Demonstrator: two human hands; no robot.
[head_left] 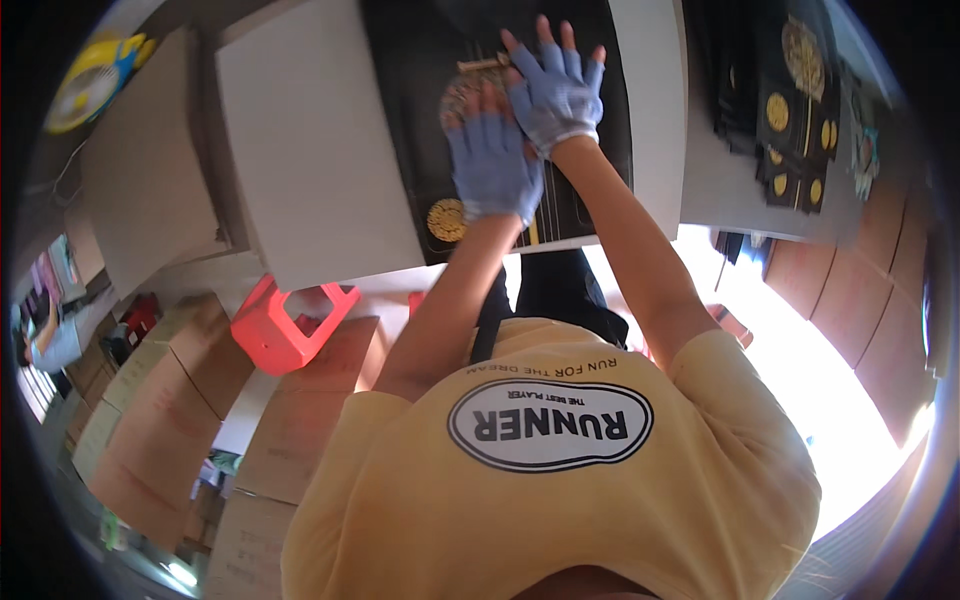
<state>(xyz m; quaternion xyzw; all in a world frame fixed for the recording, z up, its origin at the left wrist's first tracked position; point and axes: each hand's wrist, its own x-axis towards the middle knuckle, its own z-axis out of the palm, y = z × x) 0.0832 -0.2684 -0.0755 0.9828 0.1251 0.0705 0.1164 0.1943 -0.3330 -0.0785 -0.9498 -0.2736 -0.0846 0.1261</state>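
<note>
with the clock laid over the view, the black sheet lies at twelve o'clock, on a pale board that shows on both sides of it. the gloved left hand and right hand rest palm-down on it, side by side, the right a little farther toward twelve. both sets of fingers are stretched out, clenching nothing; those on the right fan wider. laying both palms flat probably spreads pressure and keeps the sheet from sliding. the gold medallion shows by the left wrist.

at two o'clock, black printed pieces overlap on the grey desk, perhaps kept aside to leave room for the hands.

as for containers, cardboard boxes stand at eight o'clock, and brown cartons at three; i cannot tell what either group holds.
</note>
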